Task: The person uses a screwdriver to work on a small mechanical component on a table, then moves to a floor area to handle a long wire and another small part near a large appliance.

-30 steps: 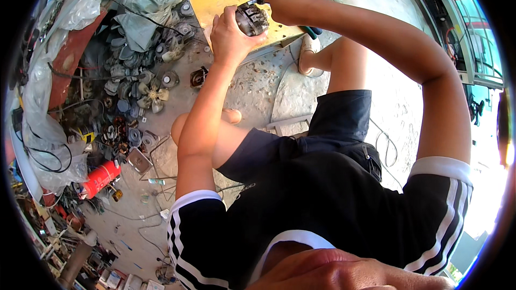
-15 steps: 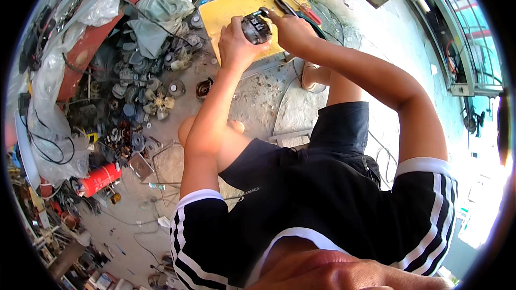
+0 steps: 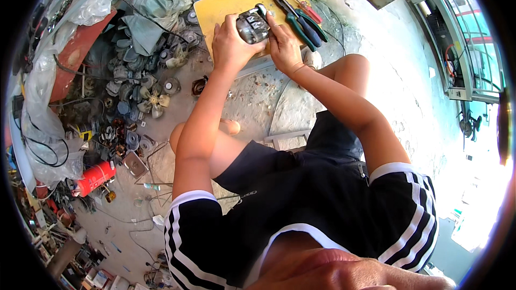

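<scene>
Head view: left hand (image 3: pixel 232 43) wrapped round a dark metal motor part (image 3: pixel 252 28), fingers along its left side, thumb on the near side. Motor part is held up over the yellow table (image 3: pixel 220 8), around the middle of the top, its slotted face showing. Right hand (image 3: pixel 285 47) just beside the part, fingers close together and pointing at its right side; cannot tell if they pinch anything. Rounded metal piece (image 3: pixel 262 8) at the part's far right, near the right fingertips; cannot tell if it's a tool or belongs to the part.

Toward the table's right edge: green-handled pliers (image 3: pixel 296 28), handles sticking out past the edge, and a dark blue handle (image 3: pixel 309 24) between them. Red-handled screwdriver (image 3: pixel 312 14) nearer the far right corner, shaft slanting toward the far edge.

Floor off the table's left edge: heap of motor parts (image 3: pixel 126 75), pale fan blade (image 3: pixel 154 101), grey cloth (image 3: pixel 142 32) on top. Red cylinder (image 3: pixel 95 178) lower left, near clear plastic sheeting (image 3: pixel 40 134)
</scene>
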Motion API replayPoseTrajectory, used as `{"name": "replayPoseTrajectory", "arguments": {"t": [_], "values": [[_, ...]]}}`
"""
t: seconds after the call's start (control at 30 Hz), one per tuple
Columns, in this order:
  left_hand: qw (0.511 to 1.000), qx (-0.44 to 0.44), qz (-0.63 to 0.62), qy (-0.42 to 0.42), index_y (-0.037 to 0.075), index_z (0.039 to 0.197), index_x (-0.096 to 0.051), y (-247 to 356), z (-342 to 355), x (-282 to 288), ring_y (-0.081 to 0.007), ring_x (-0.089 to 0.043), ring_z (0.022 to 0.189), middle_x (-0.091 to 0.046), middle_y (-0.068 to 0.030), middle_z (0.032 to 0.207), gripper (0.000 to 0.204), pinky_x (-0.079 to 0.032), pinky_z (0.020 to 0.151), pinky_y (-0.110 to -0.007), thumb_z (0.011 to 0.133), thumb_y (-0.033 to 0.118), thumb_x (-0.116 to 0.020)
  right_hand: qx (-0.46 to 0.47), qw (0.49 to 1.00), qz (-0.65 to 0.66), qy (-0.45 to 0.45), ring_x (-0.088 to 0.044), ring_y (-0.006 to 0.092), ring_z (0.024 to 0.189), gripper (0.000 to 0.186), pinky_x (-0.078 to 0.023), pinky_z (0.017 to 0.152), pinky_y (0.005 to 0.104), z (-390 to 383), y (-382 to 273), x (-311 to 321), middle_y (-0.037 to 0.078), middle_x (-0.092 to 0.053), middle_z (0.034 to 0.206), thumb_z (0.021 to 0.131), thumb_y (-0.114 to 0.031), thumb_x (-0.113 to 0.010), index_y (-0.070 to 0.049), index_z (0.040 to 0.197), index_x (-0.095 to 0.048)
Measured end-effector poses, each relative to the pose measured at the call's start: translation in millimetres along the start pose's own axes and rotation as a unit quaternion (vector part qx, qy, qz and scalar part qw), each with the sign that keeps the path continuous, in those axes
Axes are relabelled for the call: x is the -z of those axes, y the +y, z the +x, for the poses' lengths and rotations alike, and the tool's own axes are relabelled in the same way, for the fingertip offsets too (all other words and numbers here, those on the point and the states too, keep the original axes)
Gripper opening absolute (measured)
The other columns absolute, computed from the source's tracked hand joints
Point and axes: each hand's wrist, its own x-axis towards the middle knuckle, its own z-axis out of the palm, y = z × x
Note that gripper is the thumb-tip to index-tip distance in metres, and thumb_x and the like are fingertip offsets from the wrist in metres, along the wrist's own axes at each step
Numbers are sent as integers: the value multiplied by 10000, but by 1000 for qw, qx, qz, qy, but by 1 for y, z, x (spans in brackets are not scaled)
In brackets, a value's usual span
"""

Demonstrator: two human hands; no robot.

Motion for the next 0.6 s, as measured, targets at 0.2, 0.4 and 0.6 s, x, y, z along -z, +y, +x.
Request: {"name": "replayPoseTrajectory", "arguments": {"t": [0.2,0.4,0.6], "values": [[1000,16,3,-15,94,1218,-428,-1,-2,-2,-366,-599,988,-591,-189,1072,859,-502,832,-452,568,429,-878,-120,987,107,16,-634,262,790,428,-499,760,339,12,4,21,192,-652,903,921,-78,-523,-90,1349,-543],[1000,-16,-10,-4,69,1153,-439,4,-9,-3,-351,-634,957,-649,-179,1020,781,-366,1055,-516,582,392,-864,-229,956,100,-150,-528,93,777,448,-454,712,241,37,-7,58,24,-608,891,962,-128,-495,-66,1406,-483],[997,-64,-23,26,50,1113,-465,4,-13,-9,-353,-614,884,-640,-171,966,721,-437,899,-470,587,349,-856,-171,951,-4,-259,-470,69,667,431,-420,597,234,57,-12,76,8,-587,823,959,-129,-485,-80,1386,-517]]}}
